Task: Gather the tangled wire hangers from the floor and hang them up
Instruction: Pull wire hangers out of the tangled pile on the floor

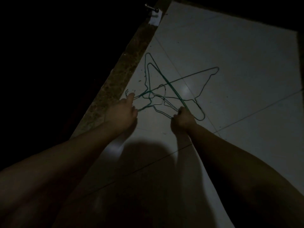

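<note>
Several green wire hangers (pixel 171 87) lie tangled on the pale tiled floor (pixel 230 55), in dim light. At the tangle's left end my left hand (pixel 122 112) holds the hangers near their hooks, its forefinger stretched out along the wires. At the tangle's near right side my right hand (pixel 182 120) is curled round a bundle of wires. One hanger reaches far up toward the left, another stretches out to the right. Both my forearms run in from the bottom of the view.
A rough brown strip (pixel 125 71) borders the tiles on the left, with darkness beyond it. A metal knob (pixel 152 7) and a white plate (pixel 40 18) sit at the top left. My shadow covers the near tiles.
</note>
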The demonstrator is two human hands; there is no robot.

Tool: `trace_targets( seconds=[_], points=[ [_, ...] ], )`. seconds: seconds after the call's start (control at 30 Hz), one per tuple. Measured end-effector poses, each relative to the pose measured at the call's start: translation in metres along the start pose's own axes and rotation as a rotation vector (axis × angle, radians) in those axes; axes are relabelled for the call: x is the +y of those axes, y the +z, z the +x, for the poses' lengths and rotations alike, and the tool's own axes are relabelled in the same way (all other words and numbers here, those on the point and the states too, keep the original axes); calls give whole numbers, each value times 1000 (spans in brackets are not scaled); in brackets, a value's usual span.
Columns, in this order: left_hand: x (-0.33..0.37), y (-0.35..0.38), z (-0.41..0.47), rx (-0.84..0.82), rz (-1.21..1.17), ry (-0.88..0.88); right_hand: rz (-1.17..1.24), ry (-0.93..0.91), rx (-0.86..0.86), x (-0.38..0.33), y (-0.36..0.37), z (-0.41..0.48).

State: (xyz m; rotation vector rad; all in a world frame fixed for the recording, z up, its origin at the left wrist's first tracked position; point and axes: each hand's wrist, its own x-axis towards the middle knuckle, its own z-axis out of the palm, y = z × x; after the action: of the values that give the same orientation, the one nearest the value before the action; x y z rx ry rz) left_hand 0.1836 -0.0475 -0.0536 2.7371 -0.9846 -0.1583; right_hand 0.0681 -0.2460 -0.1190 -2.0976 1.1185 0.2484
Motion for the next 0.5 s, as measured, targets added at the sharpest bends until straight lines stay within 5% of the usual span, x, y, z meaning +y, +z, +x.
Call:
trace_targets(
  seconds=[0.2,0.5],
  points=[
    [-5,14,0,10,-74,25,-344,-11,-97,5,18,-13],
    [4,20,9,28,-126,43,-280,-189,-56,12,30,-54]
  ],
)
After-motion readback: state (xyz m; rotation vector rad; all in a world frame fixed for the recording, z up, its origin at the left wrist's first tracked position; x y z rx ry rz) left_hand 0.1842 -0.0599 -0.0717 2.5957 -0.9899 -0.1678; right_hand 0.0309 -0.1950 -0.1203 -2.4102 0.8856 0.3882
